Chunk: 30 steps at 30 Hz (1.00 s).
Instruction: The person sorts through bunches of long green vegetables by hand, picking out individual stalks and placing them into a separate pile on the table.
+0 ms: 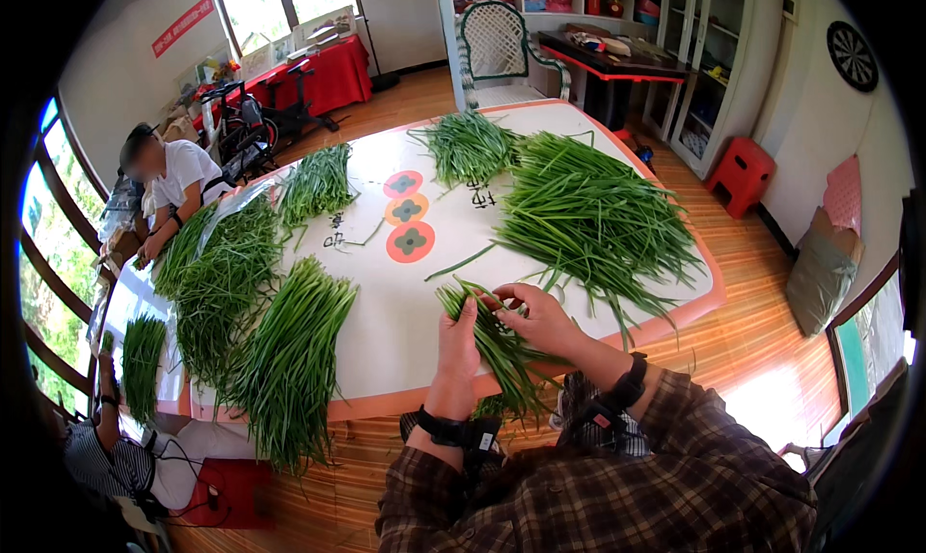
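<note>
Over the near edge of the table, my left hand (457,345) is wrapped round a small bunch of garlic chives (500,349). Its thumb lies up along the stems, and the leaves hang down toward my lap. My right hand (542,320) is bent in a pinch at the upper right of this bunch, thumb and fingertips on a few strands. Just beyond it spreads a large loose pile of chives (590,211). To the left of my hands lies a thick, neatly lined-up bundle (294,346), its leaf ends hanging over the edge.
The white table (386,317) has an orange rim. More chive piles lie at its far side (470,146) and left (227,273). One person in white (188,177) and another in stripes (111,461) work at the left. A red stool (741,175) stands right.
</note>
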Motion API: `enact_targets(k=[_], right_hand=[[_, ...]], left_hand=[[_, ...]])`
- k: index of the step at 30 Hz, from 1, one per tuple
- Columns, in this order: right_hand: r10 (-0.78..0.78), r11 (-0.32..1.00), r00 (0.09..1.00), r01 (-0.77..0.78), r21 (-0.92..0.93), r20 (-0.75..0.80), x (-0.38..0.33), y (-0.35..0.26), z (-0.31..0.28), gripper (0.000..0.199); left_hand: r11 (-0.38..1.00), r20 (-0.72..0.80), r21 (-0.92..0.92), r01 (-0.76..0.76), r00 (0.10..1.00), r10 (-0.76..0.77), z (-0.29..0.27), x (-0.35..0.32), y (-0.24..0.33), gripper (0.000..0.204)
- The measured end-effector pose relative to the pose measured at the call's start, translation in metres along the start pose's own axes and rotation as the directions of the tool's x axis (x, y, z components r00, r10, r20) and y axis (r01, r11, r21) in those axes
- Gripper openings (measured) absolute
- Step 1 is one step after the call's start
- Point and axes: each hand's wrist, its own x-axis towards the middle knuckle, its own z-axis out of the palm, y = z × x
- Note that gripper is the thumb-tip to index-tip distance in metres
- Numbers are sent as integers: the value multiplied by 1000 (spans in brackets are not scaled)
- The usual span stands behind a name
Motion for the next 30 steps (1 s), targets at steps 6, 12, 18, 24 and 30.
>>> enact_targets(k=[6,12,18,24,30], right_hand=[[67,961,991,-32,-276,119,8,0,9,31],[-40,807,987,126,-577,159,4,12,-6,20],[-8,808,998,46,-587,67,4,36,-42,11],[4,810,1000,-18,-586,-25,-3,42,-47,13],[46,744,999,-47,-667,-19,-2,35,-59,14]], left_hand=[[998,65,61,-31,998,27,1,0,2,24],[996,14,-91,-16,1000,18,-6,2,1,20],[958,-1,-285,17,1000,-18,-9,4,5,13],[945,-67,-326,9,997,-33,-15,7,3,16],[973,13,-232,14,1000,-11,-13,7,4,22]])
